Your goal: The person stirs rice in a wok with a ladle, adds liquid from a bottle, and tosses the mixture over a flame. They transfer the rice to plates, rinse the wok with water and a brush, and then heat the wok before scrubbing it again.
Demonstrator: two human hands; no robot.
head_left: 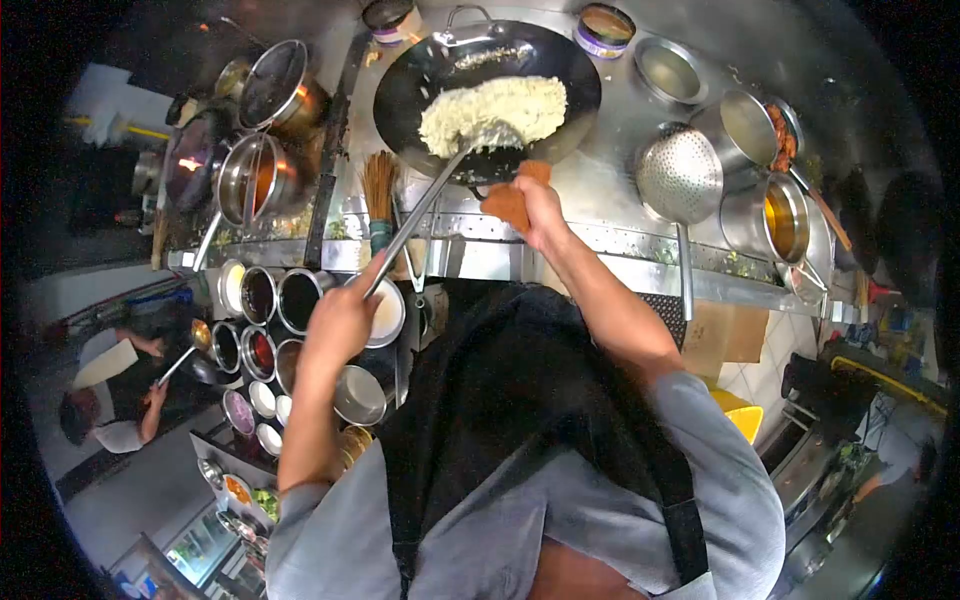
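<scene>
A black wok [395,95] sits on the steel stove, holding a heap of pale yellow rice [500,103]. My left hand [340,318] is closed around the handle of a long metal wok ladle [420,208]. The ladle's head rests against the near side of the rice and is partly buried. My right hand [542,208] grips a folded orange-brown cloth [508,207] at the wok's near rim. The near wok handle is mostly covered by that cloth. A bamboo brush [379,190] stands just left of the wok.
A perforated strainer [680,178] and steel pots [765,215] stand at the right. More pots [250,180] are at the left. Several sauce containers [300,300] sit beside my left arm. Another person [110,385] holds a ladle at the far left.
</scene>
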